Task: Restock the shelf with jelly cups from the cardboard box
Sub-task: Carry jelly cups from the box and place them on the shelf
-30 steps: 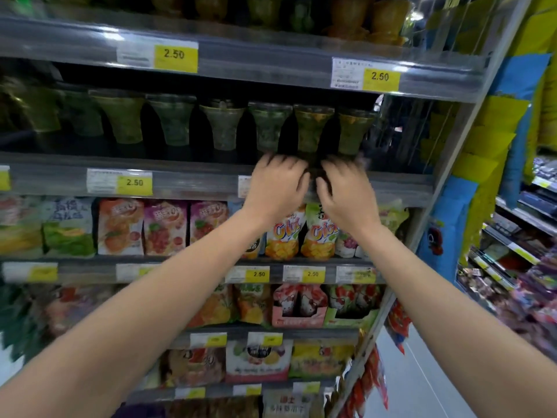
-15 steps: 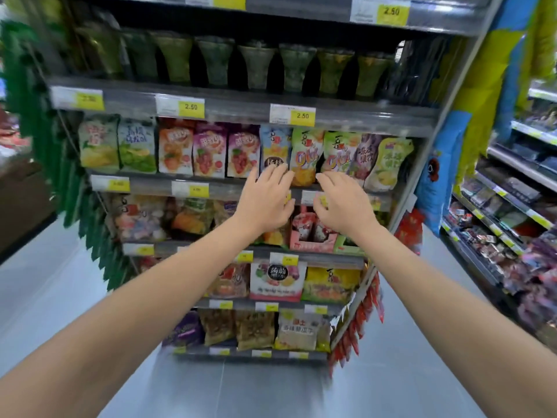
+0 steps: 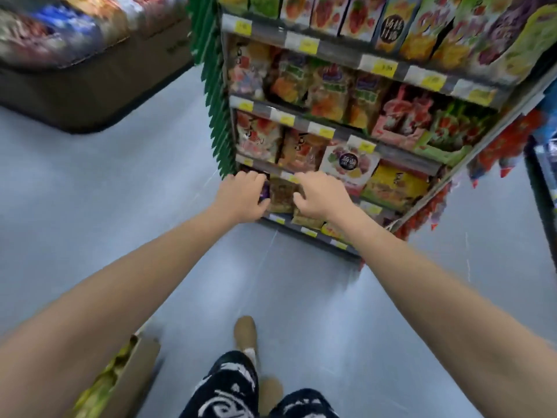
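Looking down, both hands were out front and empty, left hand (image 3: pixel 244 196) and right hand (image 3: pixel 321 196) loosely curled, holding nothing. The cardboard box (image 3: pixel 132 375) sat on the floor low to the person's left, with yellowish jelly cups (image 3: pixel 99 384) inside, so I'd guess the left hand had the shorter reach down and back.

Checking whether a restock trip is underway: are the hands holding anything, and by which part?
Nothing. The left hand and right hand are both empty, fingers loosely curled.
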Available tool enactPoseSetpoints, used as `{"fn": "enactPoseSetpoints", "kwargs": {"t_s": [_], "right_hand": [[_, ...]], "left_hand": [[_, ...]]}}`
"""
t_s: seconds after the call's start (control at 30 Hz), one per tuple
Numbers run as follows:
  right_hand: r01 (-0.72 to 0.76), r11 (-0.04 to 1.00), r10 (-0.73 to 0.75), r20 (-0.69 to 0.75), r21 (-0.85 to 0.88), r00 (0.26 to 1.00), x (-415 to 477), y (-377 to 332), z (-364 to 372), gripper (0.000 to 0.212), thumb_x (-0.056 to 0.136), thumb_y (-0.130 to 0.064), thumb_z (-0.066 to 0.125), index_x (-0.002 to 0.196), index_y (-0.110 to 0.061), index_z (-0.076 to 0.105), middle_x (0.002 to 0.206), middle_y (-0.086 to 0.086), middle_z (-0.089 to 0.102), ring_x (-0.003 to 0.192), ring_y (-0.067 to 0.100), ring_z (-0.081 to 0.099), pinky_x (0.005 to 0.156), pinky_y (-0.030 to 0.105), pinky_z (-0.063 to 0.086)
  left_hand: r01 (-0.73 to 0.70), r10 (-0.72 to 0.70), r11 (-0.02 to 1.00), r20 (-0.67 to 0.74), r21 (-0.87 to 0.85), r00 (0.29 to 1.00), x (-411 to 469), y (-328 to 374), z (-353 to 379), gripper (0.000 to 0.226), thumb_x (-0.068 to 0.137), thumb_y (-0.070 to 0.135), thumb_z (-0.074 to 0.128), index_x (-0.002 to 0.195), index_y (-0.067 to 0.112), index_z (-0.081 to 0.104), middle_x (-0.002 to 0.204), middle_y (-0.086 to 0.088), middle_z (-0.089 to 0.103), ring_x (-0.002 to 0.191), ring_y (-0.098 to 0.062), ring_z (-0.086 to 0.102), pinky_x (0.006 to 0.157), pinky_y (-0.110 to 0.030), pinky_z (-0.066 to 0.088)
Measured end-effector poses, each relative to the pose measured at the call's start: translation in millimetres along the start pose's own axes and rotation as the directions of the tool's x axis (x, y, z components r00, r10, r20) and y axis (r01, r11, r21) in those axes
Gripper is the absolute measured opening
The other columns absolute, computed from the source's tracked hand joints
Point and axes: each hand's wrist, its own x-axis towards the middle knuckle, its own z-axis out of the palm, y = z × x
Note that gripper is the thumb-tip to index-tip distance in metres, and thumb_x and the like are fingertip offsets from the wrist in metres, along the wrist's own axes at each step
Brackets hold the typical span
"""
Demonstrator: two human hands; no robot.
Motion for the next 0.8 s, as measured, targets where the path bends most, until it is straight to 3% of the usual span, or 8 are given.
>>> {"fn": "enactPoseSetpoints", "kwargs": {"t_s": [0.23, 0.4, 0.5, 0.67, 0.8], "right_hand": [[0.200, 0.979, -0.201, 0.221, 0.030, 0.954, 9.7, -146.8, 67.7, 0.047, 0.093, -0.036, 0.045, 0.135, -0.013, 0.045, 0.127, 0.011, 0.058, 0.118, 0.031, 0.053, 0.086, 0.037, 0.045], [0.383, 0.922, -0.379, 0.349, 0.061, 0.857, 23.2, -265.9, 102.6, 0.053, 0.095, -0.037, 0.044, 0.143, -0.017, 0.039, 0.136, 0.007, 0.054, 0.125, 0.029, 0.049, 0.093, 0.038, 0.045], [0.454, 0.888, -0.443, 0.385, 0.068, 0.810, 31.0, -340.8, 118.6, 0.050, 0.095, -0.036, 0.044, 0.142, -0.018, 0.040, 0.137, 0.006, 0.053, 0.127, 0.027, 0.047, 0.092, 0.038, 0.042], [0.541, 0.835, -0.525, 0.444, 0.102, 0.726, 41.2, -465.0, 150.6, 0.048, 0.094, -0.036, 0.044, 0.139, -0.019, 0.043, 0.135, 0.005, 0.054, 0.125, 0.026, 0.048, 0.093, 0.037, 0.043], [0.579, 0.810, -0.542, 0.503, 0.099, 0.673, 47.9, -542.4, 177.5, 0.047, 0.094, -0.036, 0.043, 0.138, -0.020, 0.045, 0.134, 0.005, 0.055, 0.122, 0.026, 0.051, 0.092, 0.038, 0.045]], "left_hand": [[0.320, -0.313, 0.947, 0.193, -0.002, 0.930, -146.2, -94.4, 53.7, 0.057, 0.093, 0.048, 0.044, 0.137, 0.011, 0.040, 0.132, -0.009, 0.052, 0.120, -0.029, 0.050, 0.093, -0.037, 0.038], [0.571, -0.540, 0.821, 0.311, -0.009, 0.782, -257.0, -179.2, 78.2, 0.054, 0.094, 0.047, 0.042, 0.133, 0.010, 0.043, 0.130, -0.010, 0.053, 0.117, -0.031, 0.051, 0.086, -0.035, 0.040], [0.720, -0.665, 0.691, 0.342, -0.056, 0.665, -326.0, -235.0, 89.0, 0.050, 0.092, 0.043, 0.046, 0.130, 0.011, 0.047, 0.130, -0.010, 0.054, 0.119, -0.032, 0.051, 0.093, -0.040, 0.044], [0.836, -0.770, 0.549, 0.377, -0.018, 0.514, -425.6, -310.5, 99.1, 0.042, 0.089, 0.037, 0.051, 0.120, 0.009, 0.056, 0.118, -0.016, 0.062, 0.110, -0.037, 0.057, 0.085, -0.041, 0.047], [0.853, -0.787, 0.522, 0.397, 0.018, 0.473, -478.7, -353.2, 115.9, 0.042, 0.090, 0.040, 0.049, 0.119, 0.010, 0.056, 0.120, -0.013, 0.062, 0.112, -0.034, 0.057, 0.085, -0.038, 0.047]]}}
